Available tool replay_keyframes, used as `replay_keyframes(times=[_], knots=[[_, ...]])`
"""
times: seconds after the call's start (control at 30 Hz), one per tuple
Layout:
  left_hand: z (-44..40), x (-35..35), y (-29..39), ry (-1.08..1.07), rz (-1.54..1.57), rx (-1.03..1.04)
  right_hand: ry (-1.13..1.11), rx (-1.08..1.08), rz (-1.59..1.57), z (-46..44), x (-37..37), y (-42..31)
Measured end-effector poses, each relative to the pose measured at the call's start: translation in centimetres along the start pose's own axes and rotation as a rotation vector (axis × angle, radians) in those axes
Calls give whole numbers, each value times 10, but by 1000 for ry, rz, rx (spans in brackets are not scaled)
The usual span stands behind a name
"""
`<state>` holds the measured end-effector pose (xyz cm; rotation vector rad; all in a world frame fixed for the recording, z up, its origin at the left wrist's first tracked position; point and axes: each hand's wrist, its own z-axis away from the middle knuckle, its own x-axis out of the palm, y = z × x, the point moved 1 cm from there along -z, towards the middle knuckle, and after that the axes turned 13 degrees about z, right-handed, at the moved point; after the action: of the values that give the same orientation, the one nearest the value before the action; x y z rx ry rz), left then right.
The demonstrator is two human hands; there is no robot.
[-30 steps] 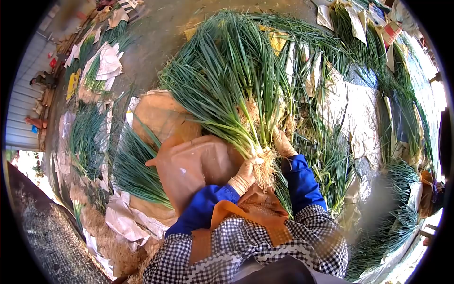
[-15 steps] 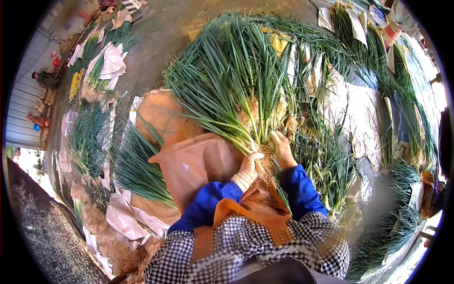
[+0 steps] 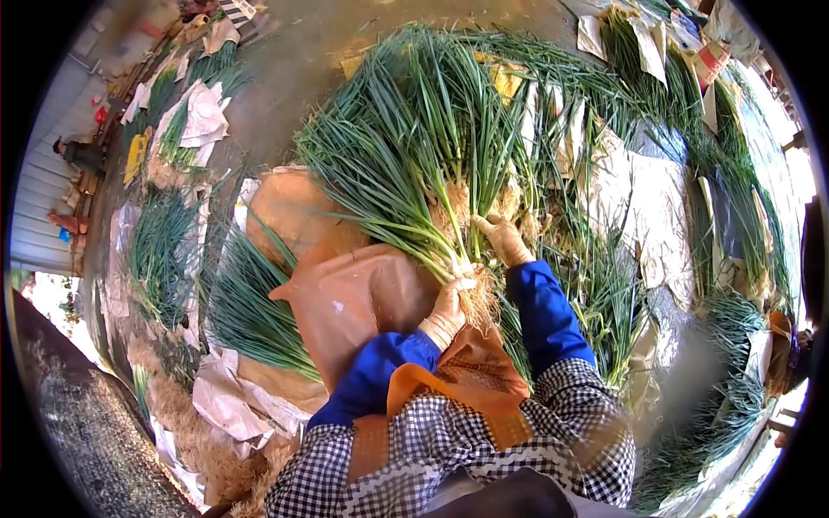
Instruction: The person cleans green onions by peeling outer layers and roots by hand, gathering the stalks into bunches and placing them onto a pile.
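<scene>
My left hand (image 3: 446,312) is closed round the lower white stems of a bunch of green onions (image 3: 442,259). Its pale stringy roots (image 3: 478,302) hang out beside the fist, and the long green leaves fan up and left. My right hand (image 3: 504,241) is higher and to the right, with fingers stretched toward the stems at the root end of a large heap of green onions (image 3: 414,112). Its fingertips are partly lost among the stems, and nothing held shows in it. Both hands look to be in pale gloves.
A brown apron sheet (image 3: 358,293) covers my lap. More green onions (image 3: 255,302) lie at left, with loose ones (image 3: 604,311) at right. A mound of root trimmings (image 3: 203,432) is at lower left. Pale sacks (image 3: 661,207) lie around. Another person (image 3: 82,155) is far left.
My right hand has moved up, off the held bunch and toward the heap. My left hand has stayed nearly in place, still gripping the bunch.
</scene>
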<state>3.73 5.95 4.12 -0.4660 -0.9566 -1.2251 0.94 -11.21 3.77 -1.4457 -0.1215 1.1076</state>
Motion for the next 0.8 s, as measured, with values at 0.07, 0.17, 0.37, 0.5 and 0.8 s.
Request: replay_keyframes(times=[0.07,0.17,0.37,0.5,0.8], knots=[[0,3,4,-159,143,-81,-153,148,-572,-6,3,-2],[4,5,12,-196,282,-248,-130,196,-1063,-1,9,1],[19,22,13,-187,94,-303,-6,85,-521,-5,13,16],[13,10,8,-199,82,-139,-40,163,-548,18,23,5],[5,18,12,-45,227,2,-282,494,181,146,-101,68]])
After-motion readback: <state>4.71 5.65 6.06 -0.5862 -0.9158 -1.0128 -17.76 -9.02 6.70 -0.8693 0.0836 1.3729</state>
